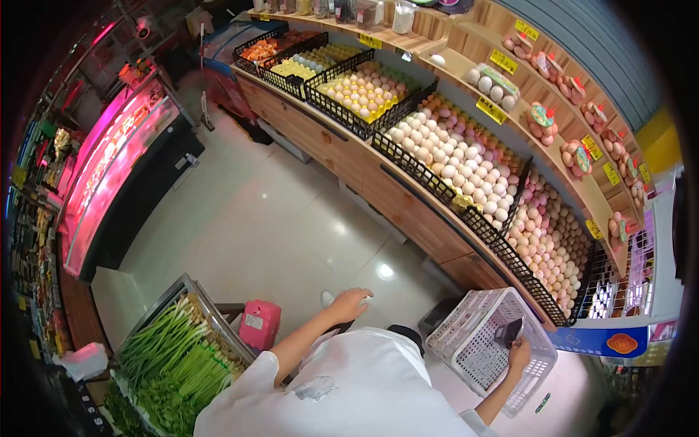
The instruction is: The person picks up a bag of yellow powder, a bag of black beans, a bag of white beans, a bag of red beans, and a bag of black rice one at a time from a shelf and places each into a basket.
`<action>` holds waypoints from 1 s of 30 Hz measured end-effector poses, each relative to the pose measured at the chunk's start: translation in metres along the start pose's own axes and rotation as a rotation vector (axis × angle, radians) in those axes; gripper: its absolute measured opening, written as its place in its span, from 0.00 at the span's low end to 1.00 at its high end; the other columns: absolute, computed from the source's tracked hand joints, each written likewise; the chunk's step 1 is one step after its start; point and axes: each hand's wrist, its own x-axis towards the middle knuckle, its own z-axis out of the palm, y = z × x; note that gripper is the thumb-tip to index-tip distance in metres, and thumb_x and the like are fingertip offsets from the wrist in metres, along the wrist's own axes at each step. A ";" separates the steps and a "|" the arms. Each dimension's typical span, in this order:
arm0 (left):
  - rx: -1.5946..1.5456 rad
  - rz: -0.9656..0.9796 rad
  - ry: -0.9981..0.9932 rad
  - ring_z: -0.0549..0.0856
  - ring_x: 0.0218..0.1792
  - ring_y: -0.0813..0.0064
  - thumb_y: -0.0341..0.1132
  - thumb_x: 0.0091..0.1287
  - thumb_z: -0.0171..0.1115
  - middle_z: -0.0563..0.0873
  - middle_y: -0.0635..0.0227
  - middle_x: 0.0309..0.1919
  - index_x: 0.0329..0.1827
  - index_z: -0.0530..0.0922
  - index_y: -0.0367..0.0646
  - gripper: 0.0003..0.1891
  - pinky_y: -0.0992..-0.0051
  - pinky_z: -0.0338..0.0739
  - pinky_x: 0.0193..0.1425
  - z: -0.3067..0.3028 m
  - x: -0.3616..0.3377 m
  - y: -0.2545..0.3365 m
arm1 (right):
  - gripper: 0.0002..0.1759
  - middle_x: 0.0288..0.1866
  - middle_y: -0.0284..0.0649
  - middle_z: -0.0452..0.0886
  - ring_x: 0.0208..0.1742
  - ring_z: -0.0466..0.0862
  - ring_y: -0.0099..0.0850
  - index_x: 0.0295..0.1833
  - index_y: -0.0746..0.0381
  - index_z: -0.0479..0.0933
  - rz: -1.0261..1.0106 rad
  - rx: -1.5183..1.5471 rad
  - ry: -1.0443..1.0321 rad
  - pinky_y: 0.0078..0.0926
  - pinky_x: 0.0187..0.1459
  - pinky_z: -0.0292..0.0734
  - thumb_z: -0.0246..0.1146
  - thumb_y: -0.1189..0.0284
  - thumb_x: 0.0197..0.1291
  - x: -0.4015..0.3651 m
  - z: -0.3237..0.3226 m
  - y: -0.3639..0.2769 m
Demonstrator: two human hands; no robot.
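My left hand (349, 304) is held out over the floor in front of my white shirt, fingers apart, with nothing in it. On the right, my right hand (519, 352) grips a dark flat object (509, 332) that looks like a phone. Below that hand is a white plastic crate (469, 358) with perforated sides. Beyond the crate, black trays (477, 222) of white and brown eggs (466, 164) line the wooden counter (320, 138).
Green vegetables (171, 357) fill a bin at lower left, beside a pink box (260, 324). A pink-lit display case (116, 175) stands at far left. Shelves (466, 69) with packed eggs rise behind the counter. Tiled floor (269, 218) lies between.
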 end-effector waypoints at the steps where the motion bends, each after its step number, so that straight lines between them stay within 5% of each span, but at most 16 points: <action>1: -0.008 0.033 -0.039 0.78 0.51 0.55 0.35 0.62 0.58 0.81 0.55 0.46 0.52 0.75 0.43 0.16 0.60 0.72 0.56 -0.015 0.013 -0.002 | 0.10 0.35 0.51 0.82 0.40 0.81 0.50 0.41 0.63 0.77 -0.054 0.017 0.062 0.45 0.42 0.73 0.61 0.73 0.52 -0.001 -0.012 -0.014; 6: -0.054 0.256 -0.084 0.76 0.55 0.56 0.36 0.59 0.62 0.79 0.55 0.51 0.56 0.73 0.44 0.21 0.61 0.69 0.60 -0.073 0.058 0.002 | 0.07 0.29 0.52 0.79 0.36 0.79 0.52 0.36 0.65 0.75 -0.304 0.044 -0.071 0.48 0.38 0.71 0.62 0.73 0.52 -0.041 -0.109 -0.163; 14: -0.423 0.468 0.107 0.76 0.58 0.62 0.42 0.48 0.75 0.78 0.60 0.54 0.59 0.72 0.44 0.34 0.67 0.68 0.63 -0.133 0.066 0.014 | 0.07 0.27 0.47 0.76 0.34 0.78 0.48 0.29 0.65 0.69 -0.986 0.146 -0.262 0.41 0.35 0.71 0.63 0.78 0.48 -0.093 -0.136 -0.402; 22: -0.327 0.093 0.370 0.82 0.48 0.65 0.37 0.42 0.77 0.83 0.61 0.45 0.48 0.78 0.39 0.28 0.69 0.74 0.56 -0.211 0.007 -0.048 | 0.07 0.32 0.41 0.80 0.39 0.81 0.43 0.35 0.60 0.75 -1.402 0.133 -0.379 0.39 0.40 0.75 0.65 0.73 0.50 -0.102 -0.091 -0.546; 26: -0.318 0.036 0.547 0.83 0.47 0.65 0.38 0.42 0.78 0.84 0.59 0.43 0.47 0.78 0.38 0.28 0.70 0.74 0.56 -0.221 0.014 -0.074 | 0.21 0.39 0.40 0.82 0.43 0.81 0.41 0.47 0.58 0.76 -1.416 0.403 -0.425 0.37 0.47 0.74 0.70 0.62 0.50 -0.082 -0.085 -0.587; 27: -0.305 -0.016 0.533 0.83 0.46 0.65 0.38 0.43 0.78 0.85 0.58 0.42 0.48 0.79 0.37 0.28 0.69 0.74 0.55 -0.223 0.019 -0.082 | 0.40 0.52 0.40 0.79 0.51 0.79 0.36 0.62 0.59 0.69 -1.344 0.467 -0.602 0.34 0.57 0.69 0.74 0.58 0.43 -0.071 -0.081 -0.597; 30: -0.428 -0.013 0.566 0.83 0.46 0.68 0.37 0.44 0.78 0.85 0.59 0.42 0.48 0.79 0.36 0.27 0.69 0.74 0.54 -0.237 0.047 -0.100 | 0.51 0.60 0.43 0.73 0.57 0.76 0.35 0.70 0.59 0.60 -1.238 0.889 -0.695 0.33 0.61 0.67 0.77 0.60 0.39 -0.046 -0.043 -0.620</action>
